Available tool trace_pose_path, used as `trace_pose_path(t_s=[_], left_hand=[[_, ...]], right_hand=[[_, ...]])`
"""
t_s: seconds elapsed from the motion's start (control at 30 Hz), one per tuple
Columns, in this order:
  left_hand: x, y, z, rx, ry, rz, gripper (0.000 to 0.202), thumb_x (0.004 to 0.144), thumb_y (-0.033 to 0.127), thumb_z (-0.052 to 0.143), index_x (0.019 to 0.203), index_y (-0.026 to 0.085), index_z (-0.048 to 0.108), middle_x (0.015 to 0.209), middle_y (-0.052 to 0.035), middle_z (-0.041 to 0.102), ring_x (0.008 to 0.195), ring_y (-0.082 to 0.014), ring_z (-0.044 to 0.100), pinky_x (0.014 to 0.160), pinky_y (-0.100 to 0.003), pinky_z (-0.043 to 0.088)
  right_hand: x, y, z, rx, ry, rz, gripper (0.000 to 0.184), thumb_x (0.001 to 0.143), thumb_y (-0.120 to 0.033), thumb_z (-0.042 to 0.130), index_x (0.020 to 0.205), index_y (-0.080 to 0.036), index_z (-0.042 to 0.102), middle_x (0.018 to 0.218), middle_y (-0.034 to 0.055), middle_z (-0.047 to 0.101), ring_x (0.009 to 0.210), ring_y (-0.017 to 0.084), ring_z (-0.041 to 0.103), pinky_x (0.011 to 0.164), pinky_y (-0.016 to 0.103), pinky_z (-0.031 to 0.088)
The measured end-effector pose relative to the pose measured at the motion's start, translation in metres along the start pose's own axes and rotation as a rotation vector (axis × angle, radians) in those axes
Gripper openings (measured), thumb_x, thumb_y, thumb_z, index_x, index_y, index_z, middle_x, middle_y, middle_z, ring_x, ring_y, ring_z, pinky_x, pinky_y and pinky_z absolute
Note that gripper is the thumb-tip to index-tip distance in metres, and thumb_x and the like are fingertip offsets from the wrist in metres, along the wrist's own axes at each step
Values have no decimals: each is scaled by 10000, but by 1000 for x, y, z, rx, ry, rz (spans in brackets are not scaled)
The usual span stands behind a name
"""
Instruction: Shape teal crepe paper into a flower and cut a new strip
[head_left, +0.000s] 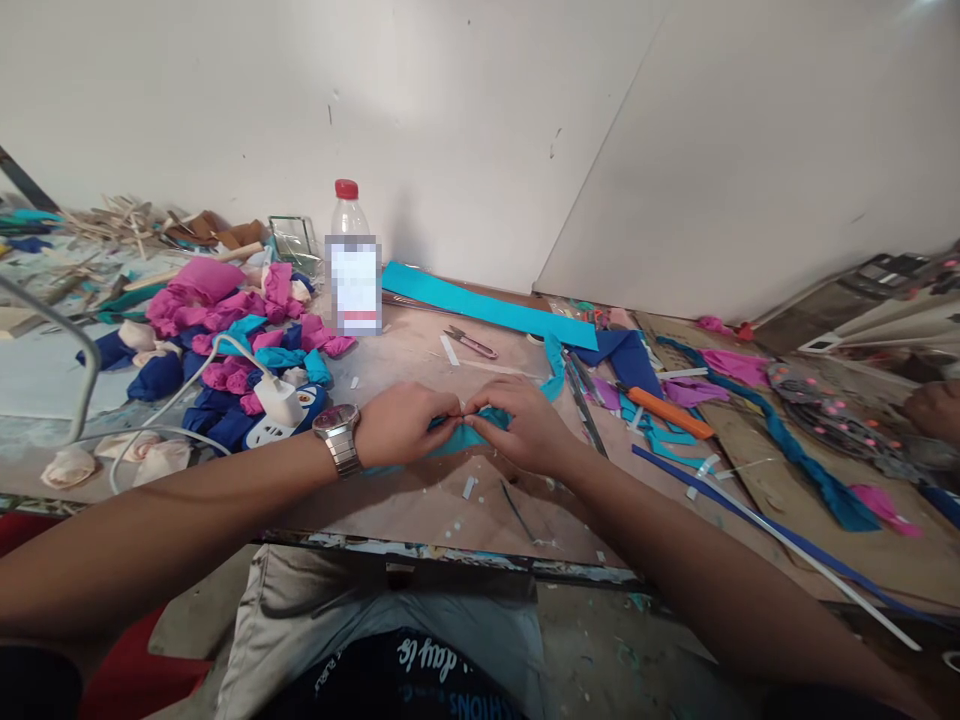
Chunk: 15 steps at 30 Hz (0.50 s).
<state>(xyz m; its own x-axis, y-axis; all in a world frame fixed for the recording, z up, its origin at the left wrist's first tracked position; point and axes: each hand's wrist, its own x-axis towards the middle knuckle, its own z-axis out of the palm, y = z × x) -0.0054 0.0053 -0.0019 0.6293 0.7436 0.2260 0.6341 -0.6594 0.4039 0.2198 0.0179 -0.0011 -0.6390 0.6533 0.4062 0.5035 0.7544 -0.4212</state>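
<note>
While the left hand (405, 422) and the right hand (529, 425) meet over the tabletop (427, 510), they're pinching a turquoise cloth (471, 436) between thumbs and fingers, tips nearly touching. That cloth is near the front edge, pretty much in the middle, and part of it runs back under the left palm toward the metal watch (341, 438) on that wrist. A curl of turquoise fabric (554, 368) pokes up just past the right hand, though I can't tell if it's the same piece.

Straight ahead you've got small snips (472, 343) with pinkish handles, and behind those a flat turquoise strip (487, 303) lying at a slant. Left of the strip, a bottle (351, 215) with a red cap stands upright, label blurred out. Further left is a messy heap of scrunched fabric (225, 310) in pink, navy, turquoise and cream, with a white plug (279, 400) stuck in a power strip (262, 434) at its near side.

Over on the right, an orange cutter (670, 412) lies among fabric scraps, and a twisted teal strip (787, 450) stretches across some cardboard (742, 485). What looks like another person's hand (934, 410) shows at the far right edge, too blurry to make out much.
</note>
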Motion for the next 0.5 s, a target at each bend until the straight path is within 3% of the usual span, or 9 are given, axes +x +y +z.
trace_pose_path(t_s=[0.5], left_hand=[[0, 3, -2, 128, -52, 41, 305, 1040, 336, 453, 974, 190, 713, 856, -54, 772, 752, -200, 693, 619, -302, 333]], right_hand=[[1, -8, -6, -35, -171, -6, 142, 1003, -264, 507, 905, -204, 589, 934, 60, 681, 998, 244, 582, 960, 420, 359]])
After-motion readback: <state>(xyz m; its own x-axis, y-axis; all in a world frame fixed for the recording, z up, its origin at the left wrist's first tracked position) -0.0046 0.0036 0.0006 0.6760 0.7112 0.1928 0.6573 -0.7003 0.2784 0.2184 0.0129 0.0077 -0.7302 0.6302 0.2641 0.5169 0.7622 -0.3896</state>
